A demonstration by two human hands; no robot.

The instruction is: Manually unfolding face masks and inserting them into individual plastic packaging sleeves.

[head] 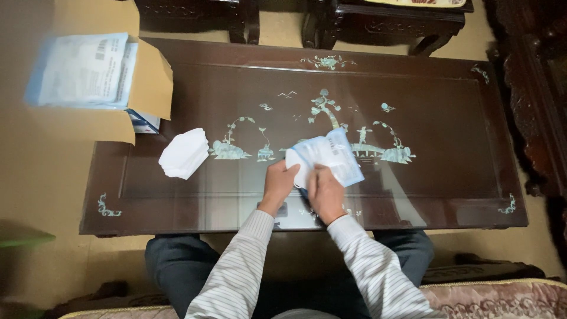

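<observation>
currently both hands, left hand [277, 184] and right hand [324, 192], grip a blue-and-white packet [331, 155] above the dark inlaid table [449, 147]; white stack [184, 153] lies left of the packet.

Table [449, 118]: dark brown with pale green inlay. Packet [331, 155]: white and blue. Sleeves [236, 266]: white with grey stripes.

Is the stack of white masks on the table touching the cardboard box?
Apart. The head view shows the stack of white masks lying right of the cardboard box, with a strip of dark table between them.
</observation>
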